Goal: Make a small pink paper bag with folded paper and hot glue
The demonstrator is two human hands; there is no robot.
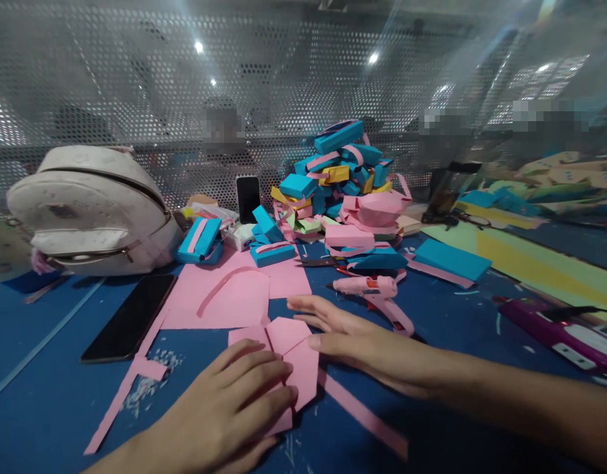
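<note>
A folded piece of pink paper (301, 378) lies on the blue table in front of me. My left hand (244, 395) rests flat over its left side, fingers spread across the folds. At its right upper edge is my right hand (333, 329), fingers stretched out and the thumb touching the paper; nothing is gripped in it. A pink paper strip (365, 411) runs out from under the folded paper toward the lower right. Beyond my right hand, a pink glue gun (370, 288) lies on its side. Flat pink sheets (234, 293) lie just behind the folded paper.
A heap of blue, pink and yellow paper boxes (343, 171) rises at the back. Scissors (316, 262) lie before it. At left are a white backpack (96, 210) and a dark phone (130, 319); a purple power strip (560, 336) is at right. Perforated metal stands behind.
</note>
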